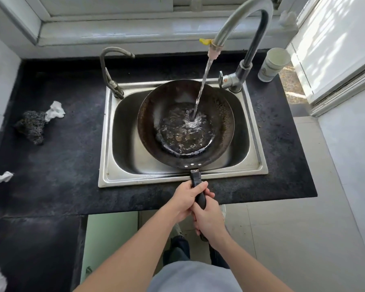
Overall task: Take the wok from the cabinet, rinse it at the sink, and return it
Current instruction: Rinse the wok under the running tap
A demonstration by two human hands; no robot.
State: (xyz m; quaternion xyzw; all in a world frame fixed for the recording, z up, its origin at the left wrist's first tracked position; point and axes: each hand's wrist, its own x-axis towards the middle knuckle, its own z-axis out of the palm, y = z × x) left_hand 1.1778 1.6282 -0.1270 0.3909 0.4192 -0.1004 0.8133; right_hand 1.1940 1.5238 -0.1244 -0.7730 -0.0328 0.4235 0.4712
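A dark round wok (154, 114) sits over the steel sink (114, 144), its black handle (196, 182) pointing toward me across the sink's front rim. Water streams from the tall curved faucet (247, 57) into the wok and pools in its bottom. My left hand (185, 199) grips the handle near the sink's edge. Just behind it, my right hand (209, 222) wraps the handle's end. The cabinet is not in view.
A smaller second tap (110, 68) stands at the sink's back left. On the black counter (67, 165) lie a steel scourer (33, 126) and crumpled paper (55, 110) at left. A paper cup (272, 64) stands at the back right. Tiled floor lies to the right.
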